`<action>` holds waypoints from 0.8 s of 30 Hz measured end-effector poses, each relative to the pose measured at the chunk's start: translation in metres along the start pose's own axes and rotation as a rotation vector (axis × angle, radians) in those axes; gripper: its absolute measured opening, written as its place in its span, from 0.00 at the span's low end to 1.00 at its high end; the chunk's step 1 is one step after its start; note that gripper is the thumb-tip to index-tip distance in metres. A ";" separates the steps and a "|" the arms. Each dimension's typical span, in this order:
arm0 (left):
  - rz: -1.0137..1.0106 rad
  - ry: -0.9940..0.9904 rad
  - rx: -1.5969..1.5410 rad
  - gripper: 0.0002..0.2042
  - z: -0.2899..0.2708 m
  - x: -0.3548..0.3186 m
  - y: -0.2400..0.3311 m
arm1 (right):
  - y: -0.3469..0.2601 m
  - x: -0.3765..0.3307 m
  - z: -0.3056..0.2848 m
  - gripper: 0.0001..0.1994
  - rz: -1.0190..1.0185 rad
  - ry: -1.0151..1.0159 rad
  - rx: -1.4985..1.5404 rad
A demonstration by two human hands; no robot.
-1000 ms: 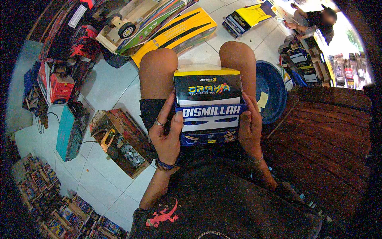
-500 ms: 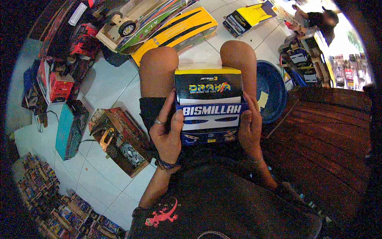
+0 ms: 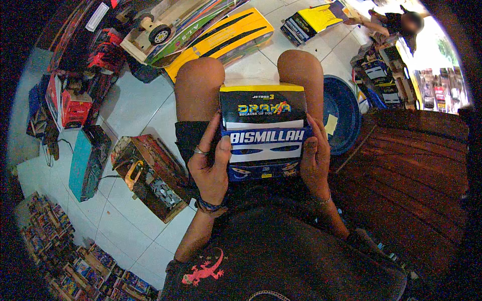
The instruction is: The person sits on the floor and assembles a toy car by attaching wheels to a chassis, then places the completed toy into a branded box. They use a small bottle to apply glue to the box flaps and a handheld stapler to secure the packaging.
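Note:
A toy bus [image 3: 263, 118] rests over my lap between my knees, its black, white and blue end facing up toward me under a yellow edge. My left hand [image 3: 210, 168] grips its left side, thumb on the printed face and fingers along the edge. On the opposite side my right hand [image 3: 315, 163] holds it the same way, thumb bent against the blue part. The underside of the bus and some fingertips are hidden.
Left of my legs stands a worn wooden toolbox [image 3: 150, 178] beside a teal box-shaped body [image 3: 88, 163]. A long yellow bus body [image 3: 226, 37] lies ahead. A blue basin [image 3: 344, 118] sits right, near dark wooden boards [image 3: 401, 170]. Another person [image 3: 401, 25] is at the upper right.
The other person's arm has reached left toward the small yellow toy bus at the top. My hands and the bus I hold have barely moved.

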State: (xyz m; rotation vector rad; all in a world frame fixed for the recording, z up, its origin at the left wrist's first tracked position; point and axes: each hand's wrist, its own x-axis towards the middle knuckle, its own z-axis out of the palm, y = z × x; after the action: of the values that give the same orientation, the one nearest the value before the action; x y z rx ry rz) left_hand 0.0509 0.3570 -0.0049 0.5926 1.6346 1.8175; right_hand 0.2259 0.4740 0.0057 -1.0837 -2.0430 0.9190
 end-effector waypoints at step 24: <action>0.011 0.005 0.053 0.19 0.000 0.001 -0.003 | -0.001 0.001 -0.002 0.27 0.015 -0.020 -0.032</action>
State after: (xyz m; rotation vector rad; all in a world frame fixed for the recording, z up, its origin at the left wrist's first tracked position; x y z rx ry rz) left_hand 0.0507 0.3574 -0.0076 0.6215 1.6906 1.7900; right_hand 0.2263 0.4750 0.0081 -1.1120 -2.0750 0.9112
